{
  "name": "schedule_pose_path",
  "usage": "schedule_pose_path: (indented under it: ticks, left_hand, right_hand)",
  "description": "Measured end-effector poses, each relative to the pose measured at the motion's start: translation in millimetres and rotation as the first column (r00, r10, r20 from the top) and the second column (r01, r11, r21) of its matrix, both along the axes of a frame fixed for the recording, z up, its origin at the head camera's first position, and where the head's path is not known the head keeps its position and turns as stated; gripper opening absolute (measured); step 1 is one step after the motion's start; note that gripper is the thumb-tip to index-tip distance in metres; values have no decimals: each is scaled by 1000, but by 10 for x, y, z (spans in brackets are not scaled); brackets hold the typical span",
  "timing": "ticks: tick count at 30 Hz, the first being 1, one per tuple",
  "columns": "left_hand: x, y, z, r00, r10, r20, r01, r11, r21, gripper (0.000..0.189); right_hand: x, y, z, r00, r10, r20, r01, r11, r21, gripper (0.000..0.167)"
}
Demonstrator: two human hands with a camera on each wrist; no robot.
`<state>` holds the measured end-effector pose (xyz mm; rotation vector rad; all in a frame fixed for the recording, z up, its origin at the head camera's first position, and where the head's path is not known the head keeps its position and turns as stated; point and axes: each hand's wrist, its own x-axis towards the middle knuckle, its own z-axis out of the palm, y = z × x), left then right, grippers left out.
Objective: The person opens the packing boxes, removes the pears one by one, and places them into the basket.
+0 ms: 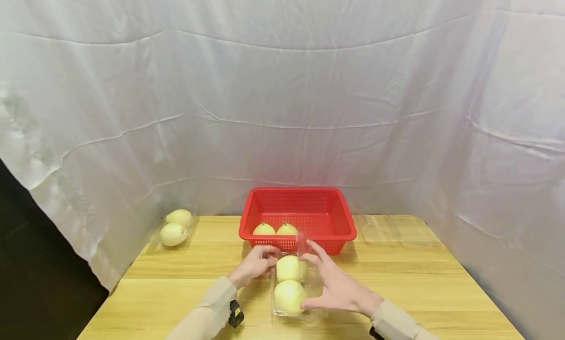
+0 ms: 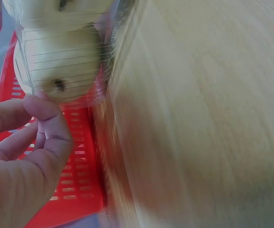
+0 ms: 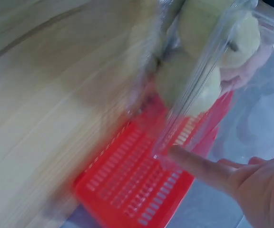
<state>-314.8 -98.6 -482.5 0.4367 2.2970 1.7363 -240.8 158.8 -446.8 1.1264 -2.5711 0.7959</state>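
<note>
Fruit (image 1: 290,297), pale yellow and round, sits at the near end of a clear plastic container (image 1: 280,312), and we see a far fruit (image 1: 288,268) right behind it, so the container carries 2 in a row. We find it at the near middle of the wooden table (image 1: 419,281), just in front of the red basket (image 1: 348,222). The left hand (image 1: 255,265) is at the container's far left corner, its thumb and index finger in a narrow pinch on the clear edge. The right hand (image 1: 337,283) is at the right side, thumb and fingers spread wide, with 1 fingertip at the corner of a clear flap (image 3: 161,153). Its thumb is next to the near fruit; whether they touch, we cannot tell.

In the basket's near left part we count 2 more fruits (image 1: 264,229), side by side. At the far left of the table we see 2 packed fruits (image 1: 173,234) in clear plastic; at the far right lies clear packaging (image 1: 377,229). Behind everything hangs a pale curtain (image 1: 309,94).
</note>
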Motion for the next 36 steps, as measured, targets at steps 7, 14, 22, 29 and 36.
schedule_pose_path:
  ticks: [7, 14, 22, 29, 36]
  left_hand:
    - [10, 20, 26, 1000, 1, -22, -1, 1000, 29, 26]
    - [5, 33, 7, 1000, 17, -13, -17, 999, 44, 27]
    - [11, 38, 2, 999, 35, -20, -34, 999, 42, 27]
    - [-7, 53, -1, 998, 54, -24, -52, 997, 49, 26]
    - [-42, 61, 5, 996, 93, 5, -94, 993, 68, 23]
  right_hand:
    - [-77, 262, 9, 983, 78, -164, -116, 965, -234, 59]
    - [-178, 520, 90, 989, -133, -57, 84, 846, -527, 24]
    - [-280, 874, 175, 830, -355, 431, 525, 760, -384, 31]
    - [-273, 1022, 58, 700, -356, 620, 545, 827, -141, 64]
    - [-360, 1030, -55, 679, -343, 649, 511, 856, -81, 86]
